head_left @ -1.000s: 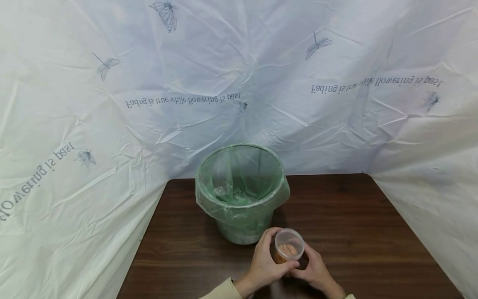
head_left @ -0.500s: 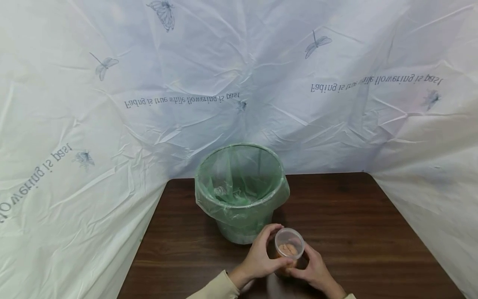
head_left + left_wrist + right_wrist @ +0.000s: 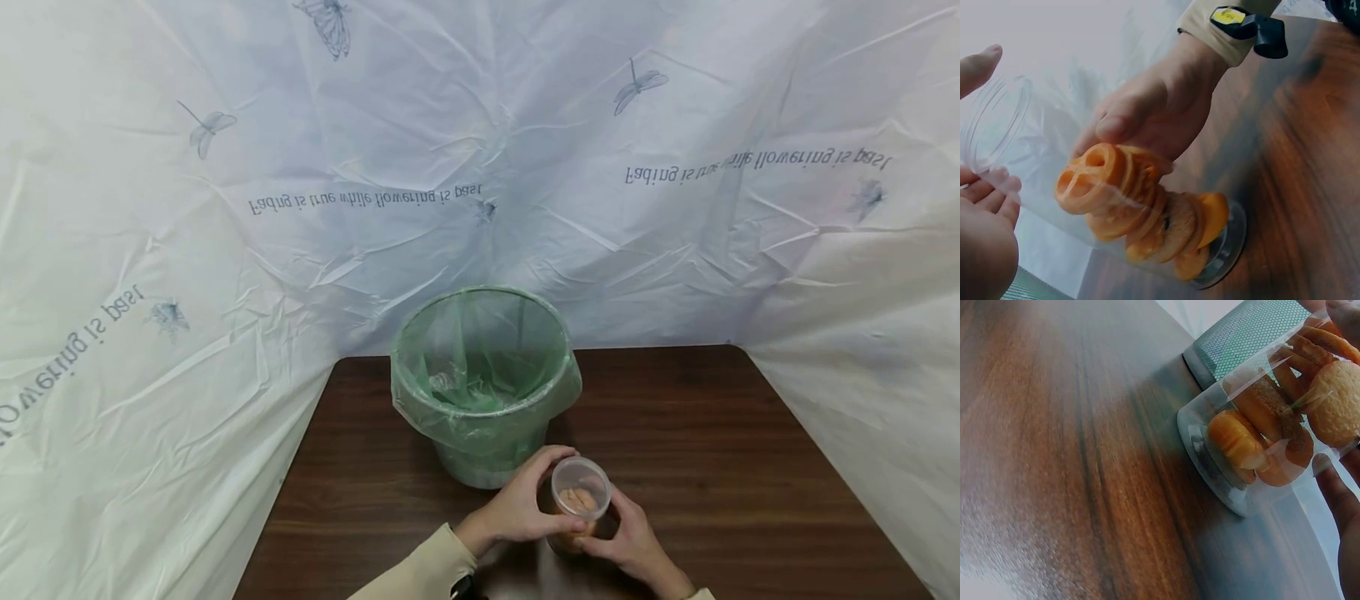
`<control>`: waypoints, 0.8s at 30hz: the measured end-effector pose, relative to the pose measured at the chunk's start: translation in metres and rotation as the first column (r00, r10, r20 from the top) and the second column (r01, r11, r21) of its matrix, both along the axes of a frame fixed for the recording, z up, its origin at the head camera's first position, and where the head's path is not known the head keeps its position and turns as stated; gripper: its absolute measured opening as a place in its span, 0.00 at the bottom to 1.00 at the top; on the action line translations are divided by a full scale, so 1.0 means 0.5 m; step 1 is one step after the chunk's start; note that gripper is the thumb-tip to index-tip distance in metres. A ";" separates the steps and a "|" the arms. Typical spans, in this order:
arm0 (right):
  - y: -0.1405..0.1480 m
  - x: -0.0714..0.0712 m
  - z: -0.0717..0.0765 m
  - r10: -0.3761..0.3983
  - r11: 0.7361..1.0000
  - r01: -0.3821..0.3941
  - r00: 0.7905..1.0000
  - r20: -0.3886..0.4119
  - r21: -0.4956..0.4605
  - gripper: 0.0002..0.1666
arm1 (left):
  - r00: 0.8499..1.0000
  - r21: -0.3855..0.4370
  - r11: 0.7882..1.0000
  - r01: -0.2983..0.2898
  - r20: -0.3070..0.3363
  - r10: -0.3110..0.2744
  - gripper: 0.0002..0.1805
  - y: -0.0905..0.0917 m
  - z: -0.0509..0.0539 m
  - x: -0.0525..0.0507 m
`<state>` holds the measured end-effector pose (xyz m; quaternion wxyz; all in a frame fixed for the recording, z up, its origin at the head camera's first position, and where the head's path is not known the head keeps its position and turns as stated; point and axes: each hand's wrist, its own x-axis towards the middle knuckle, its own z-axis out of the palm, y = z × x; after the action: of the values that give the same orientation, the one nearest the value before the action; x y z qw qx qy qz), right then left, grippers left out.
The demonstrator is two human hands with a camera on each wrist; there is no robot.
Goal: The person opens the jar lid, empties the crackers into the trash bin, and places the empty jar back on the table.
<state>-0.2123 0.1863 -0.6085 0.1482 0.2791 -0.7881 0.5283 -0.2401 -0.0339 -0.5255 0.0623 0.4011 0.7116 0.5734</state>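
A clear plastic jar [image 3: 579, 492] stands upright on the dark wooden table, right of and nearer than the green-lined bin. Through its wall several orange-brown biscuits or small pastries [image 3: 1141, 212] show, ring-shaped and rounded ones among them; their exact kind is unclear. My left hand [image 3: 521, 504] curves round the jar's upper left side, with its thumb in front near the rim and its fingers behind. Lower down, my right hand [image 3: 633, 542] grips the right side. The jar's base [image 3: 1210, 462] meets the tabletop in the right wrist view. Whether a lid covers the mouth cannot be told.
Behind the jar stands a mesh bin [image 3: 487, 450] lined with a green plastic bag [image 3: 405, 392]. The dark wooden table [image 3: 712, 433] is enclosed at the back and sides by a white printed sheet [image 3: 525, 167].
My left hand has shifted round the jar's top, its fingers further along the far side and its forearm swung left. The right hand and the jar stay almost in place.
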 end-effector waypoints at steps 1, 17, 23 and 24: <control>0.000 0.000 0.000 0.006 1.000 -0.006 1.000 0.001 -0.002 0.50 | 1.000 0.003 1.000 0.017 -0.001 -0.017 0.44 -0.001 0.001 -0.002; -0.003 0.004 0.010 -0.021 1.000 0.020 0.998 0.062 0.019 0.50 | 0.982 0.004 0.986 0.169 -0.086 -0.168 0.43 -0.011 0.008 -0.036; -0.002 0.005 0.008 -0.036 0.999 0.035 0.999 0.039 0.024 0.49 | 0.976 -0.011 0.981 0.196 -0.090 -0.196 0.43 -0.009 0.012 -0.043; -0.002 0.004 0.008 -0.037 0.999 0.036 0.999 0.032 0.022 0.49 | 0.976 -0.017 0.980 0.197 -0.088 -0.197 0.42 -0.008 0.013 -0.044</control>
<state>-0.2101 0.1852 -0.6046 0.1418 0.2577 -0.8010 0.5214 -0.2620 -0.0380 -0.5188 0.0883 0.4947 0.6728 0.5430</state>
